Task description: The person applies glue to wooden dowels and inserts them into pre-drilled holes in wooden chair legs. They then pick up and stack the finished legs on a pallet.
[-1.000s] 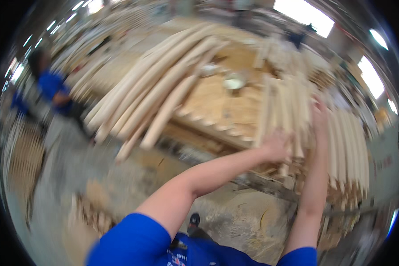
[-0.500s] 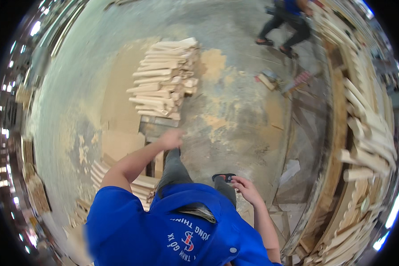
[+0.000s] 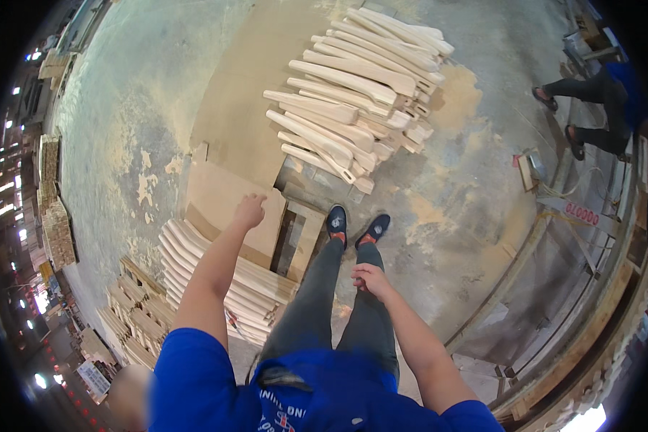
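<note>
My left hand (image 3: 250,210) is held out over a brown cardboard sheet (image 3: 227,189), its fingers loosely spread and nothing in them. My right hand (image 3: 371,279) hangs in front of my right thigh, fingers bent but somewhat apart, with no object visible in it. Ahead of my feet lies a pile of pale, shaped wooden legs (image 3: 360,93), stacked crosswise on the floor. Left of my legs, a row of curved wooden pieces (image 3: 201,263) sits close below my left forearm. Beside it is a wooden frame (image 3: 306,241), partly under the cardboard.
At the right, another person (image 3: 597,97) stands near a long wooden rack (image 3: 590,360). A small wooden block (image 3: 527,173) and cords lie on the floor there. Stacked timber (image 3: 56,223) stands at the far left, and slatted wooden parts (image 3: 133,317) lie nearer. Sawdust patches mark the concrete.
My view has turned and come nearer the pile, which now appears larger and further right. My feet now stand side by side. Both hands still look unloaded.
</note>
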